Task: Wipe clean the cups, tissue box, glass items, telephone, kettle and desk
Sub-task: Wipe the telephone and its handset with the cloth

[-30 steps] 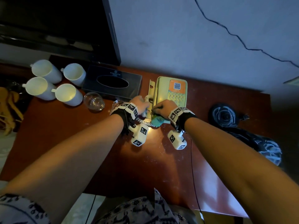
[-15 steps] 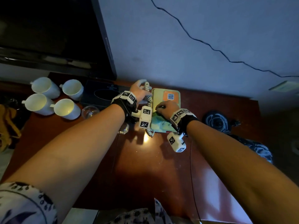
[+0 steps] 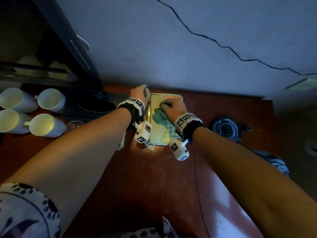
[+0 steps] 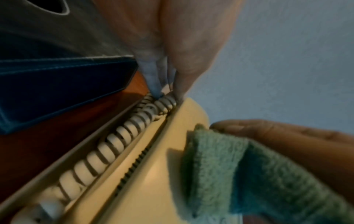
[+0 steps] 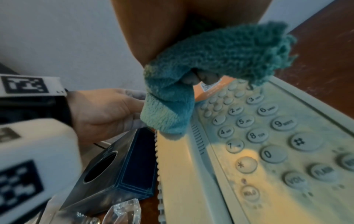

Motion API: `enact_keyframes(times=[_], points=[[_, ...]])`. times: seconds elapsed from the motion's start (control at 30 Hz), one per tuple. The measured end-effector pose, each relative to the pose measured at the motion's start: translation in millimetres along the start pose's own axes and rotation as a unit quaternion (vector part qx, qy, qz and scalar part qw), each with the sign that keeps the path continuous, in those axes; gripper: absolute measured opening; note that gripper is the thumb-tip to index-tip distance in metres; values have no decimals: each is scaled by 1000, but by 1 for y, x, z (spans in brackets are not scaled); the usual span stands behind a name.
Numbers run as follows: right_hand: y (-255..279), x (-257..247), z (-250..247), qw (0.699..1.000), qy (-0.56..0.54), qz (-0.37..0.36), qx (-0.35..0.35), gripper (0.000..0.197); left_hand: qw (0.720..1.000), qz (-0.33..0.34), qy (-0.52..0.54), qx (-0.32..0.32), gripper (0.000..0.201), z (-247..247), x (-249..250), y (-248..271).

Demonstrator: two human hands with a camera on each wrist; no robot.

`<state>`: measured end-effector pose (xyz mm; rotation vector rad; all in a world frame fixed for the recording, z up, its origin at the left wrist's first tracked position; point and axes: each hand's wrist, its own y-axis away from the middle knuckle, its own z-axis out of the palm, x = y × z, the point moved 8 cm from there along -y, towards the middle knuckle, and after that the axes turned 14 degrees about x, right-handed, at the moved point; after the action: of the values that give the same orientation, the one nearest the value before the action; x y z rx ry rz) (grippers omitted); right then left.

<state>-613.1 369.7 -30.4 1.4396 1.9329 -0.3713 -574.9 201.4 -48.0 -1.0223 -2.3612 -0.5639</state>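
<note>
Red-brown wooden desk [image 3: 154,186] against a pale wall. Dark tissue box [image 3: 96,105] at rear left, four white cups [image 3: 41,124] beside it, same spots as half a second ago. Cream telephone [image 3: 157,134] at rear centre, keypad uncovered now. Right hand [image 3: 173,107], fingers curled round a teal cloth [image 3: 158,116], pressed on the phone's upper face, further toward the wall than before. Left hand [image 3: 139,93], fingertips pinching the coiled cord [image 4: 114,144] beside the phone's left edge, reaching further back. Glass item [image 5: 124,212] near the tissue box.
</note>
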Motion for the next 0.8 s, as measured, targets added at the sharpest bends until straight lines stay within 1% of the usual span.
enact_keyframes(times=[0.07, 0.17, 0.23, 0.3, 0.4, 0.47, 0.53, 0.63, 0.7, 0.8], points=[[-3, 3, 3, 1000, -7, 0, -2, 18, 999, 21, -37, 18, 53, 2, 2, -5], [-5, 6, 4, 1000, -17, 4, -5, 17, 998, 10, -45, 41, 49, 0, 0, -8], [-5, 8, 4, 1000, -23, 13, -5, 17, 999, -8, -24, 30, 43, 3, -3, -7], [-5, 11, 4, 999, -25, 22, -1, 17, 999, -27, -18, 0, 36, 8, -7, -4], [-2, 13, 3, 999, -24, 35, 7, 18, 999, -43, -3, -16, 34, 9, -7, 0], [0, 14, 2, 999, -19, 41, 4, 18, 999, -50, 5, -16, 34, 7, -6, 2], [3, 16, 0, 999, -16, 50, -2, 18, 998, -62, 19, -16, 38, 3, -4, 5], [10, 18, -7, 997, -29, 73, -5, 18, 997, -71, 34, -4, 39, -8, -3, 11], [16, 18, -15, 995, -44, 87, -2, 24, 997, -62, 39, 7, 37, -16, 2, 17], [31, 21, -30, 992, -60, 110, 15, 38, 997, -42, 59, 16, 33, -27, 17, 33]])
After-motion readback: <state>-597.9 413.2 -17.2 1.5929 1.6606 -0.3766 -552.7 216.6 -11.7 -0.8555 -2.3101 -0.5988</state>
